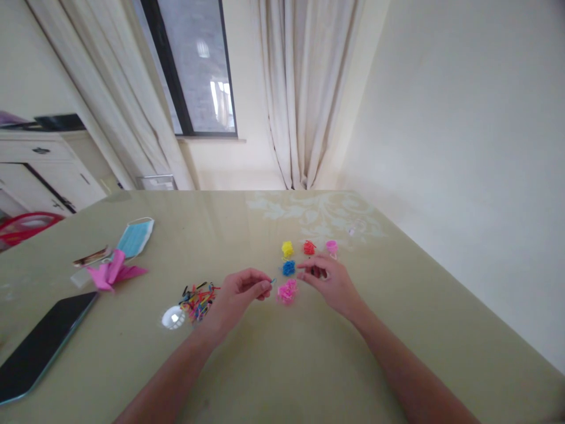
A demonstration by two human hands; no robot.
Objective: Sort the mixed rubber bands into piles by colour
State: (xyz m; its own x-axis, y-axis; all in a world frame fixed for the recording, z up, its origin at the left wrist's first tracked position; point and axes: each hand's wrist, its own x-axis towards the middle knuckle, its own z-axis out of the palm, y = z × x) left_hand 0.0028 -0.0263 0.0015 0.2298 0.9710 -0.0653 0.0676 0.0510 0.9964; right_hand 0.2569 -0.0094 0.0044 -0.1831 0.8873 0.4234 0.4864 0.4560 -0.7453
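My left hand (pixel 238 297) is closed in a pinch on a small thin blue band (pixel 273 281), which pokes out past the fingertips. Across from it, my right hand (pixel 333 284) has thumb and index finger apart, with no object visible between them; its other fingers are partly hidden. Its fingertips are just right of a pile of blue bands (pixel 289 268). Close by are a pink pile (pixel 288 292), a yellow pile (pixel 287 248) and a red pile (pixel 309 247). A small pink cup-shaped item (pixel 331 247) is behind my right hand. Mixed-colour bands (pixel 198 300) lie left of my left hand.
A clear dome-like piece (pixel 173 318) touches the mixed bands. Farther left on the table (pixel 309 365) lie a dark-screened phone or tablet (pixel 46 341), a pink folded-paper bird (pixel 113 272) and a blue face mask (pixel 136 237). A wall (pixel 477 176) runs along the right edge.
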